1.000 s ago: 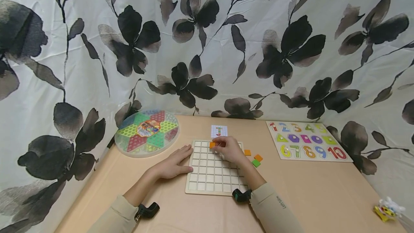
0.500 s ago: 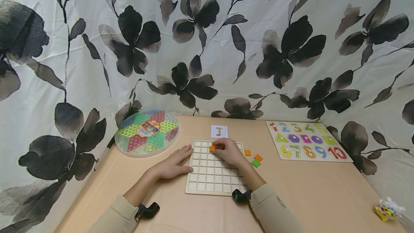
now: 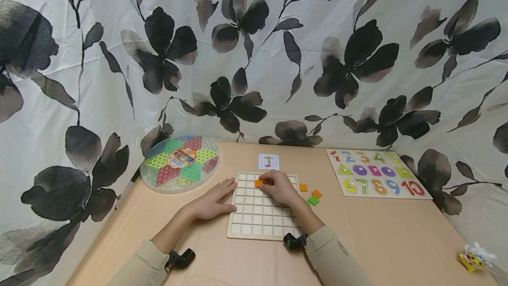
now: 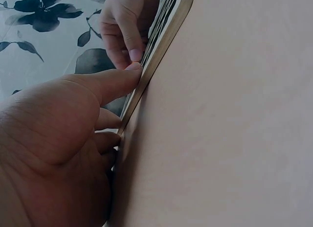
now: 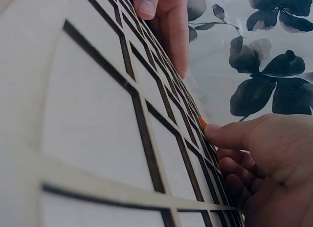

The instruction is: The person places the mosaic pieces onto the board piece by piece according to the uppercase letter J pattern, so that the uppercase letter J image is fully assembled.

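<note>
A wooden grid board (image 3: 254,220) with white square cells lies in the middle of the table. My left hand (image 3: 212,201) rests at its left edge, fingers extended; in the left wrist view the left thumb (image 4: 115,84) touches the board's rim. Over the upper rows, my right hand (image 3: 279,187) pinches an orange square tile (image 3: 259,183) between thumb and fingers. Only a sliver of the orange tile (image 5: 203,123) shows by the thumb in the right wrist view. Part of the board is hidden under the right hand and forearm.
Loose orange tiles (image 3: 303,187) and a green tile (image 3: 314,200) lie right of the board. Behind it is a pattern card (image 3: 269,161). A round checkers board (image 3: 180,162) stands back left, a number puzzle (image 3: 377,173) back right, a small toy (image 3: 476,257) far right.
My right hand has shifted slightly left and toward me with the orange tile. The left hand stays in place at the board's edge.
</note>
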